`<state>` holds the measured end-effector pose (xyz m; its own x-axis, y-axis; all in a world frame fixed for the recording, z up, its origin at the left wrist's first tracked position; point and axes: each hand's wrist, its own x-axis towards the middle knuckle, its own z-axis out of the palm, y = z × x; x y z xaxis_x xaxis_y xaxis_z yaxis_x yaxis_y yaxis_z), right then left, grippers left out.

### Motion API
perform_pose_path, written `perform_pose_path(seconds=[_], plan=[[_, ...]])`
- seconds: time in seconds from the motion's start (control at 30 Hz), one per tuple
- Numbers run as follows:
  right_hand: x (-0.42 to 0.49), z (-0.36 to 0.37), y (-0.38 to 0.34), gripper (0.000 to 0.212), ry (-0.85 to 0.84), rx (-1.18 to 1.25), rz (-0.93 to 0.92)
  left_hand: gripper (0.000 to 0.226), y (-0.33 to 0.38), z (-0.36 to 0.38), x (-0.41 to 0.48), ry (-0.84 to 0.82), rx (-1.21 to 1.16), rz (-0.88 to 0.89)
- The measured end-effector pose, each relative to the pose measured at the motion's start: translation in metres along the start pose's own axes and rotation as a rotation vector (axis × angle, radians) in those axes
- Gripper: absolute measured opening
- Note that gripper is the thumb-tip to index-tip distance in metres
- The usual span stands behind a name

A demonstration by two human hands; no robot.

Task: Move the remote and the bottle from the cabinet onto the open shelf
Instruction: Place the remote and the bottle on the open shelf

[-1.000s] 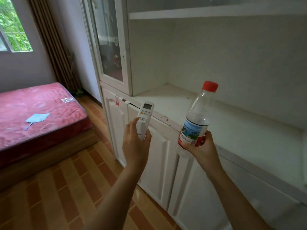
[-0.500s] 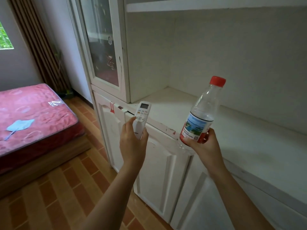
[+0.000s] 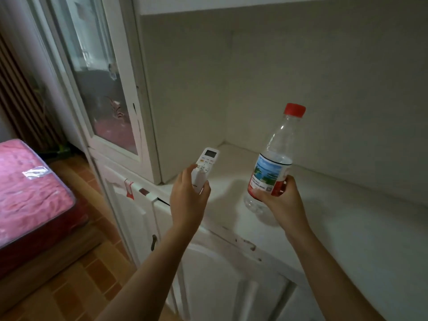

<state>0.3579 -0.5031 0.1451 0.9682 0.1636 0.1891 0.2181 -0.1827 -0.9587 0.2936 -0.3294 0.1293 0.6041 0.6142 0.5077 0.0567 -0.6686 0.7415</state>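
Observation:
My left hand (image 3: 188, 200) grips a white remote (image 3: 206, 163) by its lower end, screen end pointing up and away, held over the left front part of the open shelf (image 3: 347, 216). My right hand (image 3: 281, 200) holds a clear plastic bottle (image 3: 272, 163) with a red cap and a blue and red label, tilted slightly right. The bottle's base hangs just above the white shelf surface, casting a shadow there. Both items are in the air, apart from each other.
A glass-fronted cabinet door (image 3: 102, 89) stands left of the shelf. White lower cabinet doors (image 3: 220, 286) with a dark handle (image 3: 153, 242) sit below. A red mattress (image 3: 30, 188) lies at the left on a tiled floor (image 3: 76, 281). Brown curtains (image 3: 20, 100) hang behind.
Both hands have moved forward and up over the shelf with the remote and bottle. The view has shifted right and closer to the shelf.

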Motion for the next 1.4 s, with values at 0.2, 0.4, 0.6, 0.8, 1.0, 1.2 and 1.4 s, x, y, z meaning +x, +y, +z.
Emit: perform_pose_path(seconds=[0.2,0.4,0.6,0.8,1.0,1.2,1.4], plan=[[0.055,0.023,0.003,0.061,0.052,-0.008,0.027,0.048,-0.020,0.032,0.054,-0.089,-0.007,0.023],[0.094,0.044,0.013,0.066,0.108,-0.055,0.063,0.052,-0.035,0.061,0.100,-0.227,-0.125,-0.029],[0.118,0.064,0.023,0.062,0.238,-0.064,0.091,0.058,-0.050,0.094,0.140,-0.354,-0.143,0.012],[0.142,0.081,0.039,0.062,0.321,-0.146,0.081,0.063,-0.057,0.131,0.154,-0.434,-0.098,-0.082],[0.169,0.088,0.042,0.064,0.353,-0.167,0.069,0.061,-0.059,0.156,0.165,-0.448,0.013,0.012],[0.190,0.095,0.049,0.064,0.358,-0.191,0.083,0.060,-0.059,0.171,0.170,-0.491,0.091,0.045],[0.202,0.093,0.055,0.068,0.354,-0.243,0.086,0.057,-0.059,0.178,0.174,-0.506,0.144,0.024]])
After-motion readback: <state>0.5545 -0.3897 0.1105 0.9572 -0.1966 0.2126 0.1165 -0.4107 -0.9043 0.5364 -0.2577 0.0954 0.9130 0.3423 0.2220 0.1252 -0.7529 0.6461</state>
